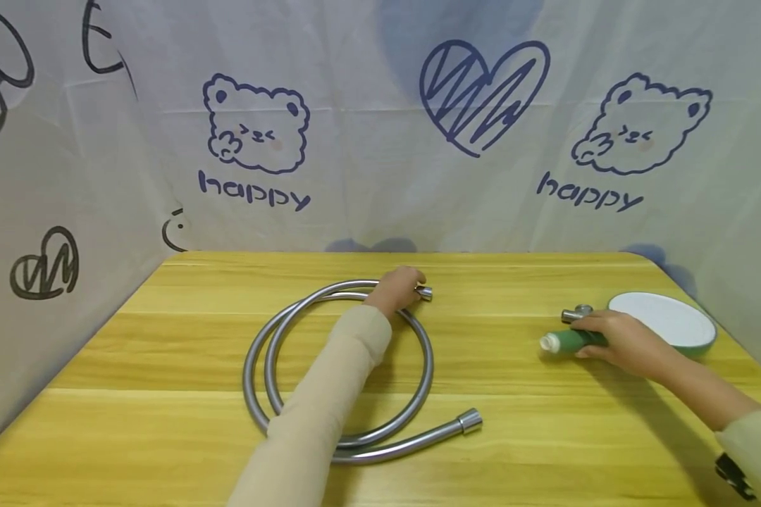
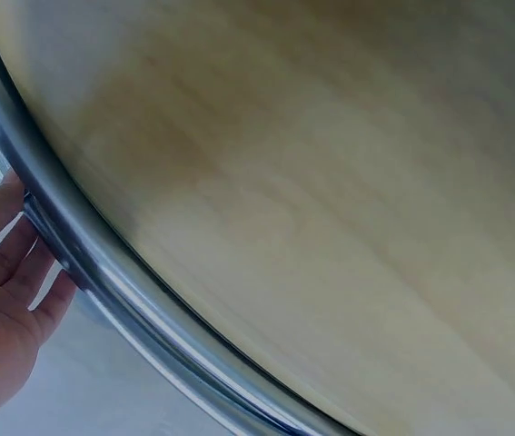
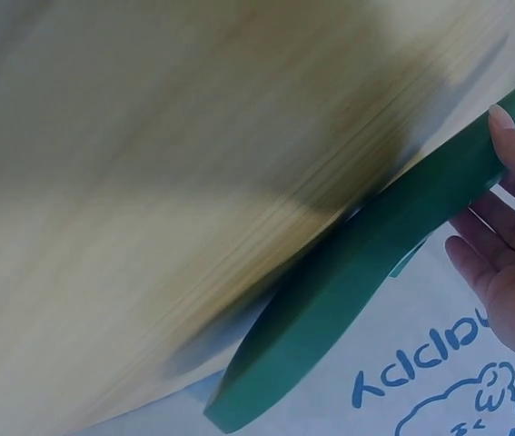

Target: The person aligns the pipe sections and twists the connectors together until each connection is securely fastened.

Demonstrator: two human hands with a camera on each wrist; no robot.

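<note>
A coiled silver metal shower hose (image 1: pixel 428 366) lies on the wooden table, its near end fitting (image 1: pixel 471 421) pointing right. At the coil's far side my left hand (image 1: pixel 396 287) pinches the hose just behind its other end fitting (image 1: pixel 425 293). The left wrist view shows the fingers and thumb of that hand (image 2: pixel 12 300) around the metal tube. My right hand (image 1: pixel 628 345) grips the handle of a green shower head (image 1: pixel 567 342), whose white oval face (image 1: pixel 662 318) is turned up. In the right wrist view, the thumb lies along the green handle (image 3: pixel 448 173).
A small chrome fitting (image 1: pixel 576 314) lies just behind the shower head's handle. White cloth (image 1: pixel 368 141) with drawn bears and hearts hangs along the table's back and sides. The wooden tabletop (image 1: pixel 165 429) extends around the hose.
</note>
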